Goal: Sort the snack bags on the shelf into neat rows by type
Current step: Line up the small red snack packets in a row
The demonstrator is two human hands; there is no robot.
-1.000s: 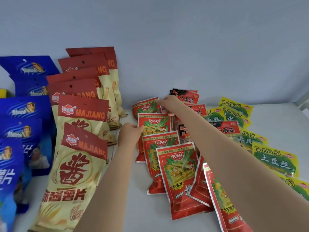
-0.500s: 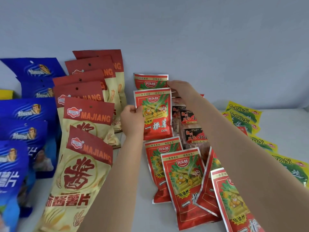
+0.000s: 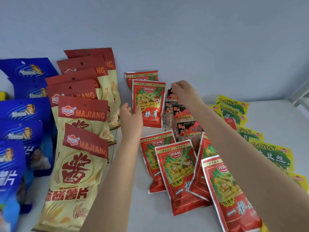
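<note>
- At 12 o'clock on the white shelf [image 3: 130, 206], close to the pale wall [image 3: 167, 30]: an upright red snack bag [image 3: 148, 104] with green onion artwork, leaning on a second red bag [image 3: 142, 75] of the same type just behind it.
- At 9 o'clock of that upright bag: the left hand [image 3: 132, 114], fingers loose and spread, nothing grasped, thumb resting against the bag's lower left corner.
- At 3 o'clock of the same bag: the right hand [image 3: 183, 90], fingers curled downward, pinching the top edge of a small black-and-red packet [image 3: 170, 96].
- Below that hand, toward 6 o'clock: two more black-and-red packets [image 3: 188, 129] with clear windows, overlapping, partly hidden by the right forearm.
- Nearer the viewer, at 5 to 6 o'clock: four more red bags [image 3: 177, 173] lying flat, loosely overlapping, tilted at different angles, not in a straight row.
- At 3 o'clock, along the right side: yellow-and-green bags [image 3: 232, 107] marked TuDouSi, overlapping in a line from the wall toward the viewer, partly behind the right arm.
- At 9 o'clock: tall cream-and-red bags [image 3: 82, 114] marked MAJIANG, in an overlapping row from the wall to the near edge.
- Further out at 9 o'clock, at the far left: blue bags [image 3: 21, 111], also in an overlapping row.
- Beside them at the frame edge: a sliver of something yellow [image 3: 2, 96], too small to identify.
</note>
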